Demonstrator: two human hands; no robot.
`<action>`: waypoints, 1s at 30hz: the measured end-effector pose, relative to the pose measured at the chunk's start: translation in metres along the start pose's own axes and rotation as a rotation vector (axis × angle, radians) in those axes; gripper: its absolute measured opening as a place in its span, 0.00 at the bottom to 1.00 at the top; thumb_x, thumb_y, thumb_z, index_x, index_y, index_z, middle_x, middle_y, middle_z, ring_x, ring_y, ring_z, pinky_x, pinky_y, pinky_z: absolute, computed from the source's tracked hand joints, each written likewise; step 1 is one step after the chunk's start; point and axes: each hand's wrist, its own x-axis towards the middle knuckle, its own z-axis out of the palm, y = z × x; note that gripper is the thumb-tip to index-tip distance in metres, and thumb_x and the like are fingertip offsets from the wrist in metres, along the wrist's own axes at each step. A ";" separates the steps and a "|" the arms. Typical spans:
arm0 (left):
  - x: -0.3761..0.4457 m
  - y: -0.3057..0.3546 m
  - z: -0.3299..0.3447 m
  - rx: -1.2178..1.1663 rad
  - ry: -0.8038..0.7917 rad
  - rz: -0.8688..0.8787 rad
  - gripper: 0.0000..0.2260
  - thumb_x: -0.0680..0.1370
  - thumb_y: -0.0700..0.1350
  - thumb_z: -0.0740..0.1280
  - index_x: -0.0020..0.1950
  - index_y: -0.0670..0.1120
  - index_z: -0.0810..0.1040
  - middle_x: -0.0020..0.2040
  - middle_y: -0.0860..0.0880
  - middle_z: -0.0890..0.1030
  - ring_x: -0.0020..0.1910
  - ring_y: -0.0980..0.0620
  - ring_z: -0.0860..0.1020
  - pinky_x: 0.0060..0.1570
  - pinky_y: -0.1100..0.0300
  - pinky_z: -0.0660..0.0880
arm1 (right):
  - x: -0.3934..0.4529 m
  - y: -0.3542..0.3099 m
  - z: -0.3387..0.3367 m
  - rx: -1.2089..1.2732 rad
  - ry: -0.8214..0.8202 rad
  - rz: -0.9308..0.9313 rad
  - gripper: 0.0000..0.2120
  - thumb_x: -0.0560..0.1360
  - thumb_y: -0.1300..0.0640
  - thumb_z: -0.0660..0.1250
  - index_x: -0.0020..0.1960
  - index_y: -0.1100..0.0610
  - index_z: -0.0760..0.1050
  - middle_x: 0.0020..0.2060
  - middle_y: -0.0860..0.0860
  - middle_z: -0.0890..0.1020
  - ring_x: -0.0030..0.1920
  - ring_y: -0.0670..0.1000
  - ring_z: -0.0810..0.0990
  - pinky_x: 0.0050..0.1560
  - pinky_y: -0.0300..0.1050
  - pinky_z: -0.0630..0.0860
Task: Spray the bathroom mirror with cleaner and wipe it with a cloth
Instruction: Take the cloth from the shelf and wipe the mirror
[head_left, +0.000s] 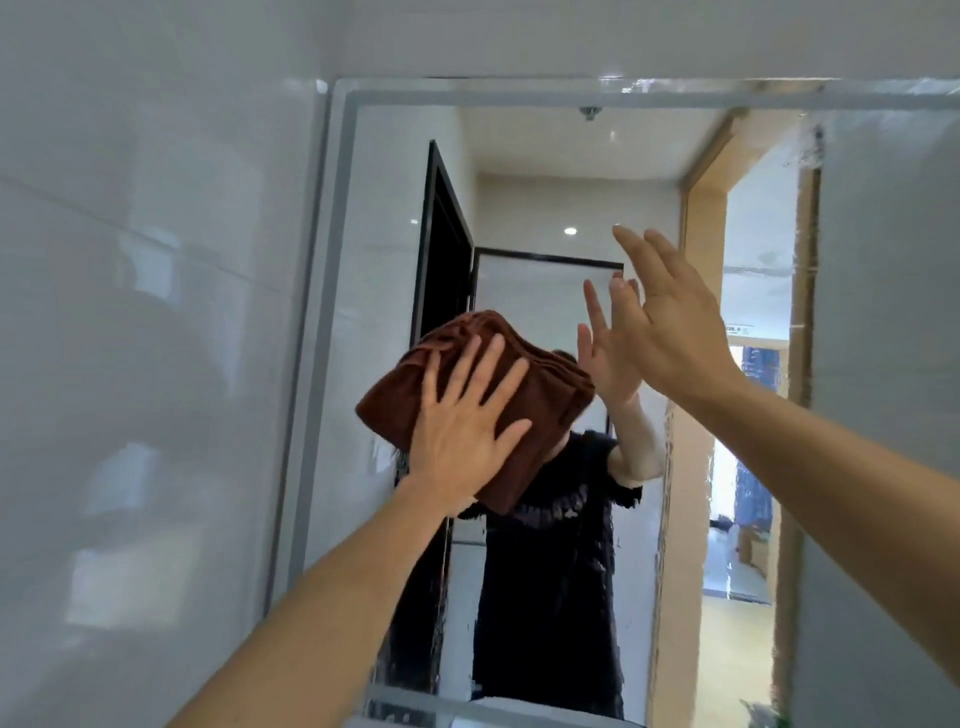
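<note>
The bathroom mirror (545, 171) hangs on the wall ahead in a pale frame, wet streaks along its right part. A folded brown cloth (467, 374) lies flat against the glass near the middle. My left hand (465, 431) presses on the cloth with fingers spread and straight. My right hand (670, 322) is raised to the right of the cloth, fingers straight, close to the glass; whether it touches I cannot tell. No spray bottle is in view. The glass reflects my raised arm and dark shirt.
Glossy white wall tiles (145, 312) fill the left side and the strip above the mirror. The mirror's lower frame edge (415, 701) runs along the bottom. In the reflection stand a dark door and a wood-framed doorway (696, 260).
</note>
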 end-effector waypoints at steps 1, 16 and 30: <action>-0.007 -0.022 0.002 0.013 0.015 -0.104 0.29 0.82 0.62 0.55 0.80 0.52 0.60 0.82 0.46 0.56 0.81 0.44 0.54 0.75 0.36 0.51 | -0.002 0.000 -0.002 -0.007 -0.011 -0.006 0.24 0.84 0.50 0.52 0.80 0.46 0.58 0.80 0.52 0.60 0.80 0.52 0.56 0.77 0.52 0.53; -0.028 0.134 0.003 -0.137 -0.068 -0.057 0.31 0.81 0.60 0.56 0.81 0.50 0.56 0.82 0.43 0.52 0.81 0.41 0.51 0.73 0.32 0.50 | -0.037 0.021 -0.028 -0.014 -0.055 -0.027 0.23 0.84 0.55 0.55 0.79 0.50 0.60 0.78 0.52 0.63 0.79 0.50 0.57 0.74 0.43 0.55; -0.116 -0.020 0.020 -0.073 -0.044 -0.782 0.29 0.82 0.56 0.55 0.80 0.45 0.58 0.80 0.39 0.57 0.80 0.38 0.54 0.72 0.30 0.53 | -0.084 0.021 -0.029 -0.055 -0.176 -0.014 0.29 0.79 0.46 0.50 0.79 0.48 0.60 0.79 0.52 0.62 0.78 0.52 0.59 0.74 0.51 0.58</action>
